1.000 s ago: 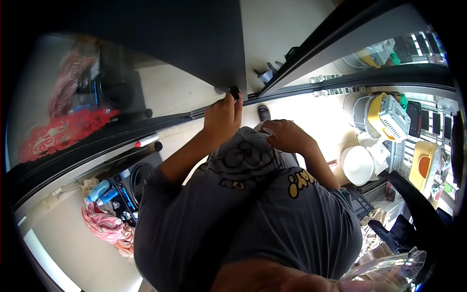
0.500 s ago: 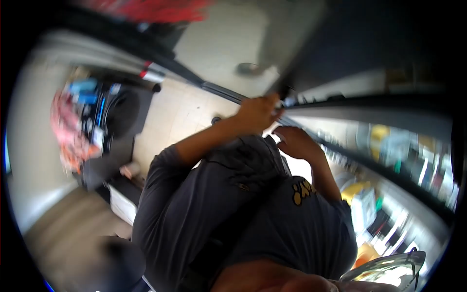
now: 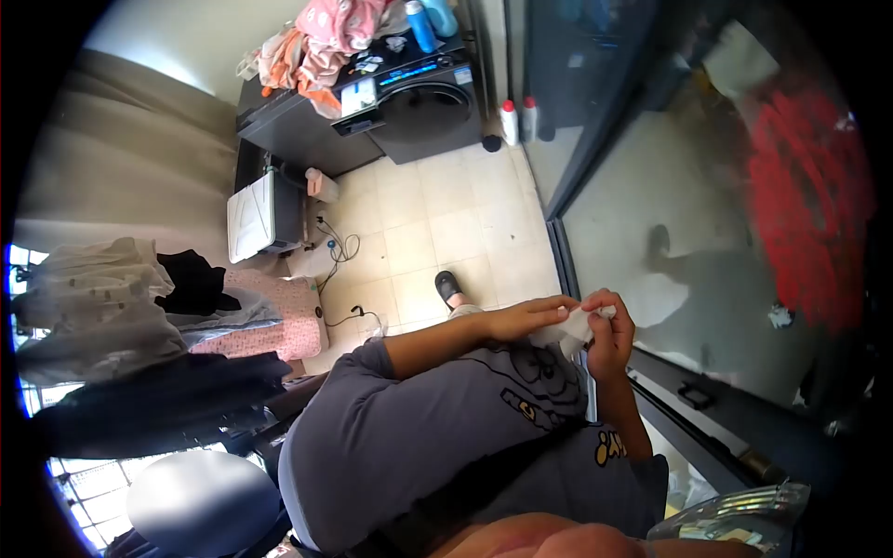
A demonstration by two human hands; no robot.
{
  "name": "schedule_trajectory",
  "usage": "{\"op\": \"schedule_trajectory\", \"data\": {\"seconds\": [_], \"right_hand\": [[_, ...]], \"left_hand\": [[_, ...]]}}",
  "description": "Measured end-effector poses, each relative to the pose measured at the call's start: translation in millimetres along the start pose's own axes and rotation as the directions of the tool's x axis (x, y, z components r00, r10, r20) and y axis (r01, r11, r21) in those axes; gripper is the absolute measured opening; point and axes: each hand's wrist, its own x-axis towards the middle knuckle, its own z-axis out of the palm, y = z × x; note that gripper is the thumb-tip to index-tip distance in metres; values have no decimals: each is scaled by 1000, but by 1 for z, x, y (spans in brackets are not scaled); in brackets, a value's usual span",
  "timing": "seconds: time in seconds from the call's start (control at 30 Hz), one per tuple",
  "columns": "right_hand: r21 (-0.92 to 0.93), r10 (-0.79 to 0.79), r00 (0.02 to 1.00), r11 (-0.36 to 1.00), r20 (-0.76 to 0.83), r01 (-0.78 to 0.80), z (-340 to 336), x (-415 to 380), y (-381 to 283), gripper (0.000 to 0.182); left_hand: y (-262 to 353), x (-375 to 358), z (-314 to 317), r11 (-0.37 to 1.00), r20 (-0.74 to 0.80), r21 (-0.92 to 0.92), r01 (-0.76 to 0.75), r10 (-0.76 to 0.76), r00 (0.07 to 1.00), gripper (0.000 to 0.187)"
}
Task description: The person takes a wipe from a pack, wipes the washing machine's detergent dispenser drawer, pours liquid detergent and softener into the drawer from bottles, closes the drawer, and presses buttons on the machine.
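My right hand (image 3: 614, 337) is closed, with thumb and fingers pinching a crumpled white tissue (image 3: 577, 327) in front of my chest. My left hand (image 3: 528, 320) lies flat beside it, fingers stretched out and tips touching the tissue's edge. Part of the tissue is hidden behind the fingers. Close by on the right stands a dark-framed glass door (image 3: 642, 251), apart from both hands.
A dark washing machine (image 3: 419, 116) carries pink and orange clothes (image 3: 326, 42) and a blue bottle (image 3: 420, 26). A white-and-red bottle (image 3: 509, 123) stands by the door. A black cord (image 3: 342, 249) lies on the tiles. Laundry (image 3: 102, 288) hangs at left.
My view has swung, bringing the washing machine to the top centre and the glass door to the right. My hands, earlier near the door's edge and blurred, are now together at the tissue.
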Motion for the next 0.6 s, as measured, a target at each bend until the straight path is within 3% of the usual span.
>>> {"op": "schedule_trajectory", "data": {"seconds": [0.07,0.1,0.13,0.17,0.23,0.3,0.37,0.43,0.6], "right_hand": [[-67,-9,1000,998,27,11,41,33,12,14],[-179,-102,994,978,39,108,66,54,19,13],[-289,-188,980,937,65,199,93,78,26,13],[-390,-265,958,875,106,285,118,97,33,12],[-495,-223,964,827,147,267,170,130,45,17],[-545,-211,953,784,216,297,215,156,75,29],[-648,-309,894,616,325,448,258,187,79,38],[-649,-298,877,591,377,479,296,216,88,42],[-579,-251,764,525,595,624,356,290,141,43]], "left_hand": [[18,-33,-37,954,-122,-285,93,-133,984,55],[29,-48,-60,898,-161,-423,122,-207,965,52],[27,-61,-89,864,-124,-503,23,-98,988,48],[30,-74,-113,856,-212,-516,-3,-124,969,46],[39,-97,-163,959,-325,-252,-129,42,945,40],[27,-119,-218,938,-416,-293,-185,49,908,35],[39,-144,-250,881,-568,-406,-243,-36,822,32],[43,-165,-285,863,-670,-420,-280,-87,737,31],[45,-199,-357,905,-768,-329,-270,-90,634,33]]}}
